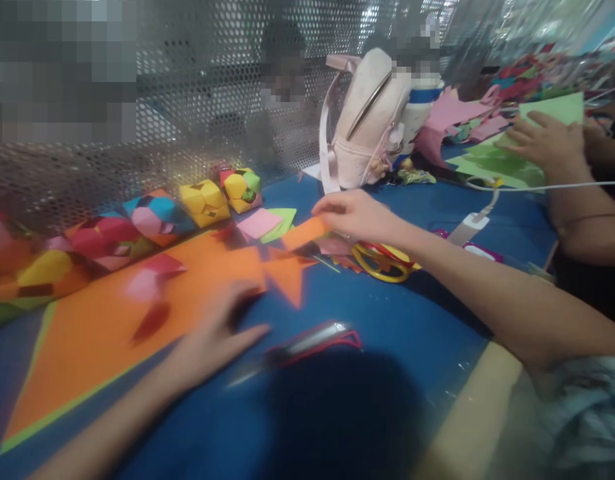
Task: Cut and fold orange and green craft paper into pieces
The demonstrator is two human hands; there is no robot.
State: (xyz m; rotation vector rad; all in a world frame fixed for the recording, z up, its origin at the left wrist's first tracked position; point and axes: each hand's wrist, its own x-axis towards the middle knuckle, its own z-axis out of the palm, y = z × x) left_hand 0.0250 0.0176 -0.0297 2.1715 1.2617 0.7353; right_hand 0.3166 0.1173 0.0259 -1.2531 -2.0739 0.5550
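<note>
My right hand [354, 213] reaches across the blue table and pinches a small orange paper strip [306, 233]. Beside it lie yellow-handled scissors [384, 261] and paper scraps. My left hand [220, 333] rests with fingers spread on the edge of a large orange paper sheet [107, 333], blurred by motion. A red-edged utility knife [312, 341] lies just right of that hand. An orange star-shaped cutout [290, 277] sits between my hands. Pink and green paper squares [267, 223] lie behind it.
Several coloured origami cubes [204, 202] line a perforated metal screen [197, 113] at the back. A pale pink backpack [367, 127] stands behind. Another person's hand [547, 143] rests on green paper [492, 163] at the right. A white cable and charger [470, 227] cross the table.
</note>
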